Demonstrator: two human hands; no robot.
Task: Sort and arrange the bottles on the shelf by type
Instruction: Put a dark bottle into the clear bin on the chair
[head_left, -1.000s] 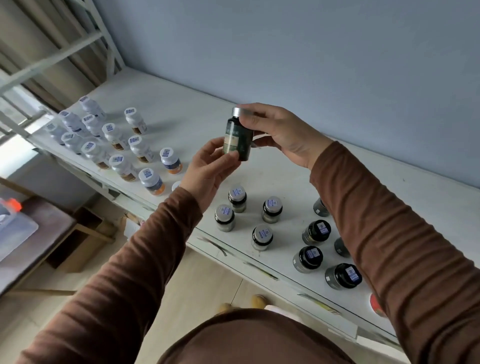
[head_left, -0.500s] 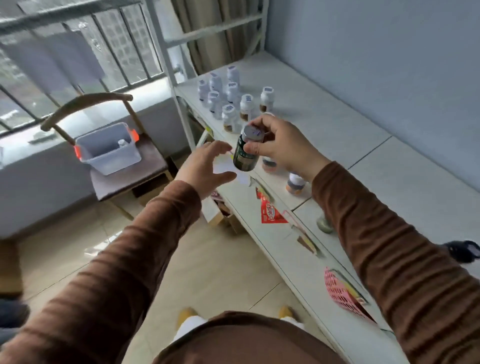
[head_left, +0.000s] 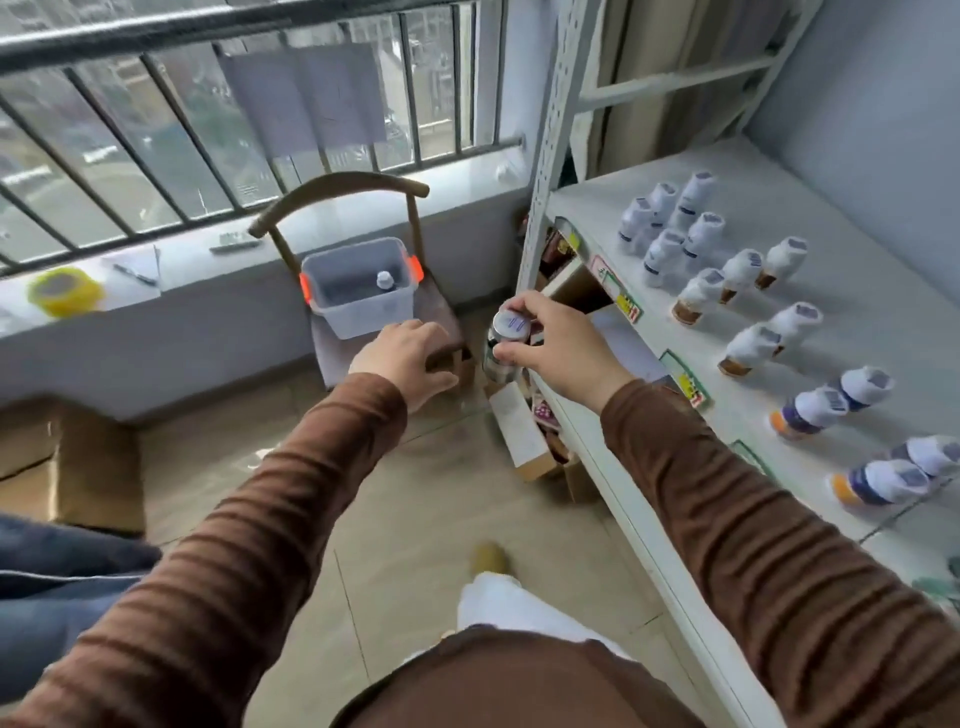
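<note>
right hand (head_left: 563, 351): fingers pinch dark bottle (head_left: 501, 345) near its cap, upright, off the shelf (head_left: 852, 291) front edge | left hand (head_left: 402, 358): loosely curled, holding nothing, nearer the bin (head_left: 358, 288) | bin bottle (head_left: 385, 281): upright, ahead-left of both hands

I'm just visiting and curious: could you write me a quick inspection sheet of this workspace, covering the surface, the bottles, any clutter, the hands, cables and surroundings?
Surface: white metal shelf, bottles standing in groups.
Job's things: dark silver-capped bottle held off the shelf; white-capped bottles grouped at the far end; orange-based bottles nearer.
Clutter: cardboard boxes under the shelf.
Hands: right hand grips the dark bottle; left hand empty, reaching.
Cables: nothing seen.
Surroundings: grey plastic bin with one bottle inside, on a wooden chair; barred window.
</note>
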